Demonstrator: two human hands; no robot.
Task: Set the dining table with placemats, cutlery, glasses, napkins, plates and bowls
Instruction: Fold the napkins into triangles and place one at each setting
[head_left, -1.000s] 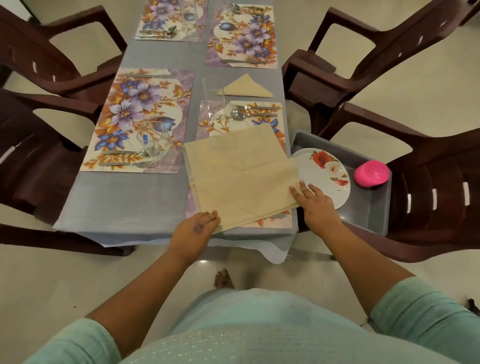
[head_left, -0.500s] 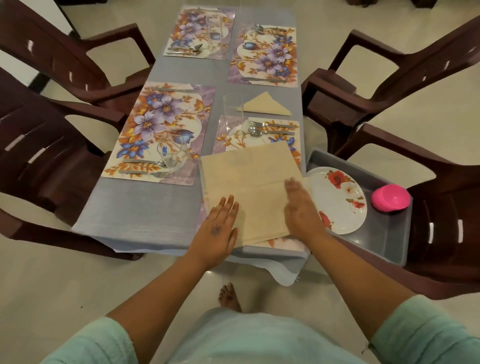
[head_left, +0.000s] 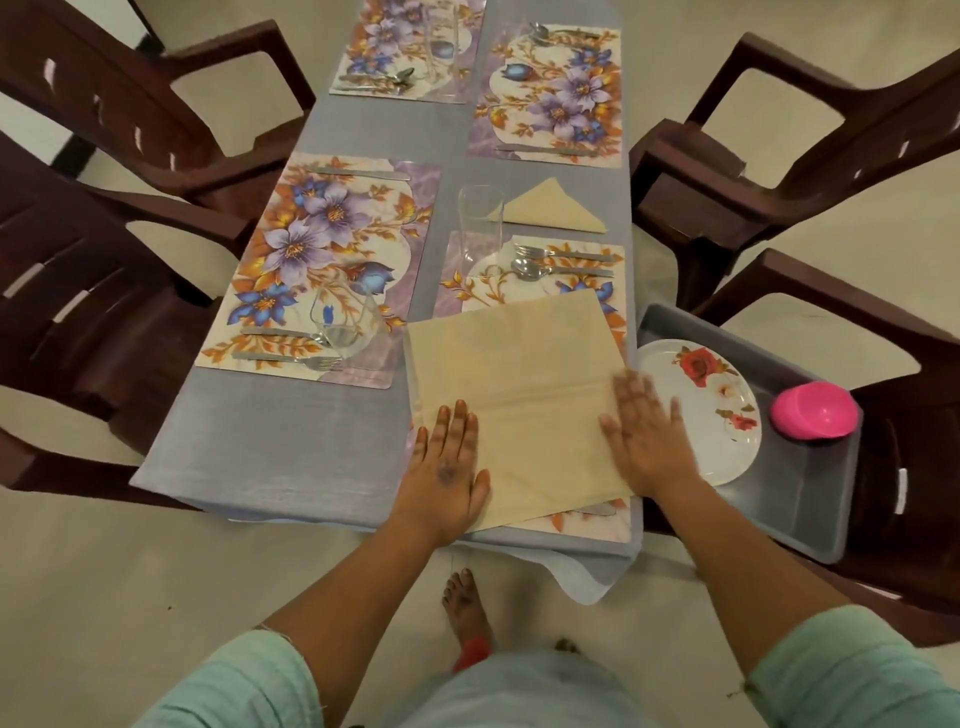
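Note:
A beige napkin (head_left: 514, 384) lies spread flat over the near right floral placemat (head_left: 592, 517) on the grey table (head_left: 291, 441). My left hand (head_left: 447, 467) lies flat with straight fingers on the napkin's near left corner. My right hand (head_left: 644, 431), blurred, rests flat on the napkin's right edge. Beyond the napkin lie a fork and spoon (head_left: 545, 262), a tall glass (head_left: 479, 221) and a folded triangular napkin (head_left: 550, 208). The left placemat (head_left: 317, 260) carries a stemless glass (head_left: 343, 319) and cutlery.
A grey bin (head_left: 810, 499) on the right chair holds a white flowered plate (head_left: 711, 400) and a pink bowl (head_left: 813, 410). Two more placemats (head_left: 550, 93) with cutlery lie at the far end. Dark brown chairs (head_left: 779, 156) flank both sides of the table.
Both hands moved from the napkin's near corners onto its surface and flattened out. My right hand slid toward the right edge. The camera view shifted slightly.

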